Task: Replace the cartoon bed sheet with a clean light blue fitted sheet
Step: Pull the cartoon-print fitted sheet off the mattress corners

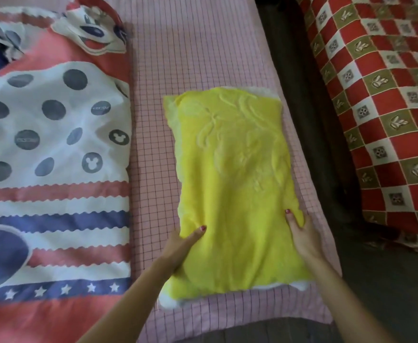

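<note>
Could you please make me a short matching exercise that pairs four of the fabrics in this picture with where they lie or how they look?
Things:
1. yellow pillow
2. cartoon quilt
3. pink checked sheet
4. red chequered cover

Descriptions:
A. far right, beyond the dark gap
B. held at both sides by the left hand and the right hand
C. spread flat beneath the pillow
D. folded on the left, with dots, stripes and stars

Pairs: 1-B, 2-D, 3-C, 4-A
</note>
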